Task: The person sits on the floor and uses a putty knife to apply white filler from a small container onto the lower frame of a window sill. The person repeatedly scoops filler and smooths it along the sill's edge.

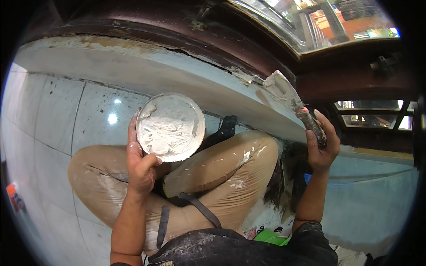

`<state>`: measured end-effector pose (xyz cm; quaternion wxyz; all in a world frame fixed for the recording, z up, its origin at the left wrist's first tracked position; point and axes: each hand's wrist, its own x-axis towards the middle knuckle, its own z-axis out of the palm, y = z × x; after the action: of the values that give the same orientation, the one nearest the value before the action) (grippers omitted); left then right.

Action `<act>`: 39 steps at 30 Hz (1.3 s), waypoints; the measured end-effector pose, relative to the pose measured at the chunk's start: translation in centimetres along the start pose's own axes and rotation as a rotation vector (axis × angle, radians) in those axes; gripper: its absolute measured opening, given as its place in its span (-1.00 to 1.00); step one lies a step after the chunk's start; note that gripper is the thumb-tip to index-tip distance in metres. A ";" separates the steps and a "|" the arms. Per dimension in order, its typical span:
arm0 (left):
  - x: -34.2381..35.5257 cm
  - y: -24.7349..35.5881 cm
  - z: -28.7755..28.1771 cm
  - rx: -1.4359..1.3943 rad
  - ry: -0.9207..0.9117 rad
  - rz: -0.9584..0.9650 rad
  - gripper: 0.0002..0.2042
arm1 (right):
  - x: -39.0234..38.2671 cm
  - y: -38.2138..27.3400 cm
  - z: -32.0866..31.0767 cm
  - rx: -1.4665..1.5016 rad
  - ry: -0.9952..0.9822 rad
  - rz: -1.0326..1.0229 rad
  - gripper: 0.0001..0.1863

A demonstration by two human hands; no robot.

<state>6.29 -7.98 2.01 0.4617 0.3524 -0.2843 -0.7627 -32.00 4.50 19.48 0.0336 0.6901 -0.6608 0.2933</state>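
Note:
My left hand (141,162) is closed on the rim and side of a round tub (202,128), tilted so that its inside faces me. White putty (166,135) lies smeared and lumpy in it. On the right, my right hand (323,144) grips the dark, caked handle of a putty knife (282,90). Its blade carries putty and is up by the ledge (213,82) under the dark wooden window frame (310,62); whether it touches the ledge I cannot tell. A ragged patch of putty (246,76) sits along the joint just left of the blade.
My crossed legs (213,173) in putty-spotted tan trousers take up the middle. Pale floor tiles (53,119) spread to the left, with an orange-and-white item (14,197) at the edge. A brush-like dark bundle (277,186) and a green object (271,237) lie near my right side.

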 end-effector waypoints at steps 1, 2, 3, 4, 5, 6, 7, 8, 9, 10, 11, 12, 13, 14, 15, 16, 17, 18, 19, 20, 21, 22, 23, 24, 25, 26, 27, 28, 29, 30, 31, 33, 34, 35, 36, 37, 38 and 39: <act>-0.1 0.2 0.2 0.018 -0.018 -0.003 0.13 | -0.4 -1.0 0.0 -0.002 0.014 0.048 -0.54; -0.1 0.5 0.6 0.035 -0.035 -0.005 0.13 | -0.8 -2.1 0.2 -0.004 0.029 0.095 -0.54; -0.2 0.8 0.8 0.054 -0.053 -0.006 0.13 | -1.3 -3.3 0.6 -0.069 -0.016 0.107 -0.52; -0.3 0.8 0.8 0.060 -0.053 0.007 0.13 | -2.0 -5.0 1.5 -0.005 0.001 0.261 -0.52; -0.4 1.0 0.8 0.067 -0.053 0.023 0.14 | -2.7 -7.0 3.0 0.060 0.021 0.413 -0.52; -0.4 1.3 0.9 0.072 -0.060 0.041 0.14 | -3.4 -8.5 4.3 0.078 0.051 0.485 -0.51; -0.3 1.4 0.8 0.056 -0.048 0.067 0.14 | -4.1 -10.0 5.8 0.101 0.082 0.555 -0.50; -0.3 1.2 0.7 0.042 -0.040 0.094 0.14 | -4.6 -10.6 7.5 0.106 0.126 0.556 -0.48; -0.2 1.1 0.6 0.028 -0.030 0.118 0.14 | -5.2 -11.3 9.2 0.111 0.168 0.557 -0.46; -0.2 1.4 0.5 -0.007 -0.011 0.110 0.13 | -5.6 -12.0 11.0 0.118 0.209 0.558 -0.44; -0.3 1.6 0.3 -0.040 0.011 0.104 0.13 | -5.2 -12.6 12.8 0.064 0.246 0.514 -0.43; -0.3 1.8 0.1 -0.081 0.025 0.092 0.12 | -4.8 -13.3 13.9 -0.003 0.284 0.470 -0.41; -0.1 1.6 -0.4 -0.107 0.024 0.077 0.12 | -4.6 -13.8 14.7 -0.011 0.270 0.478 -0.38; 0.0 1.7 -0.5 -0.115 0.010 0.072 0.12 | -4.3 -14.1 15.5 -0.013 0.251 0.487 -0.36; 0.1 1.8 -0.5 -0.123 -0.003 0.068 0.12 | -3.9 -14.4 16.1 -0.015 0.232 0.497 -0.33; 0.2 1.9 -0.5 -0.132 -0.016 0.063 0.12 | -3.4 -14.9 16.4 0.002 0.229 0.543 -0.31; 0.1 2.0 -0.6 -0.142 -0.024 0.064 0.12 | -2.9 -15.4 16.8 0.027 0.222 0.587 -0.29; 0.0 2.0 -0.7 -0.154 -0.032 0.066 0.12 | -2.5 -15.9 17.1 0.052 0.215 0.631 -0.26; 0.0 2.0 -0.8 -0.166 -0.040 0.067 0.12 | -2.1 -16.2 17.5 0.071 0.198 0.645 -0.23; 0.0 2.0 -1.0 -0.178 -0.036 0.066 0.12 | -1.8 -16.6 17.9 0.086 0.182 0.660 -0.18; 0.0 1.9 -1.2 -0.191 -0.033 0.066 0.12 | -1.4 -17.0 18.4 0.111 0.183 0.668 -0.17; 0.1 1.9 -1.3 -0.204 -0.030 0.065 0.13 | -0.9 -17.4 18.8 0.136 0.184 0.676 -0.16; 0.0 2.2 -1.8 -0.208 -0.015 0.069 0.12 | -0.2 -18.1 19.4 0.189 0.136 0.692 -0.09; 0.1 2.2 -1.8 -0.220 -0.009 0.064 0.12 | 0.3 -18.3 20.1 0.200 0.167 0.670 -0.08; 0.1 2.3 -1.8 -0.233 -0.003 0.060 0.12 | 0.9 -18.5 20.9 0.211 0.197 0.647 -0.06; 0.1 2.5 -2.2 -0.233 -0.001 0.048 0.12 | 1.5 -18.7 21.9 0.234 0.227 0.624 -0.04; 0.2 2.7 -2.4 -0.240 -0.003 0.032 0.12 | 2.5 -19.1 21.9 0.361 0.211 0.680 0.00; 0.2 2.8 -2.5 -0.248 -0.005 0.016 0.11 | 3.0 -19.1 22.7 0.392 0.254 0.687 0.01; 0.3 2.8 -2.9 -0.262 -0.004 0.025 0.11 | 3.6 -19.2 23.8 0.434 0.295 0.690 0.02; 0.5 2.5 -3.2 -0.282 -0.008 0.033 0.10 | 4.2 -19.2 24.7 0.468 0.338 0.688 0.03; 0.7 2.4 -3.3 -0.305 -0.012 0.041 0.09 | 5.0 -19.3 25.2 0.557 0.358 0.714 0.06; 0.8 2.5 -3.8 -0.305 0.067 0.047 0.08 | 6.6 -19.6 27.1 0.557 0.433 0.676 0.08; 0.8 2.5 -4.0 -0.309 0.103 0.046 0.07 | 7.4 -19.9 27.8 0.550 0.472 0.659 0.08; 1.0 2.6 -4.6 -0.320 0.112 0.056 0.03 | 8.2 -20.3 28.3 0.540 0.489 0.643 0.09; 0.8 2.6 -5.0 -0.332 0.148 0.071 0.03 | 8.7 -20.8 28.5 0.553 0.489 0.642 0.09; 0.7 2.8 -5.3 -0.342 0.184 0.087 0.02 | 9.1 -21.2 28.7 0.567 0.488 0.641 0.09; 0.6 2.9 -5.3 -0.359 0.217 0.099 0.01 | 9.3 -21.4 28.7 0.573 0.488 0.637 0.10; 0.7 2.9 -5.7 -0.327 0.243 0.123 0.00 | 9.4 -21.7 28.8 0.562 0.470 0.629 0.10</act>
<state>12.07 -10.42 0.62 0.5892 0.3441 -0.1200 -0.7212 -1.87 -13.68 7.32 -0.0962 0.3541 -0.7070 0.6046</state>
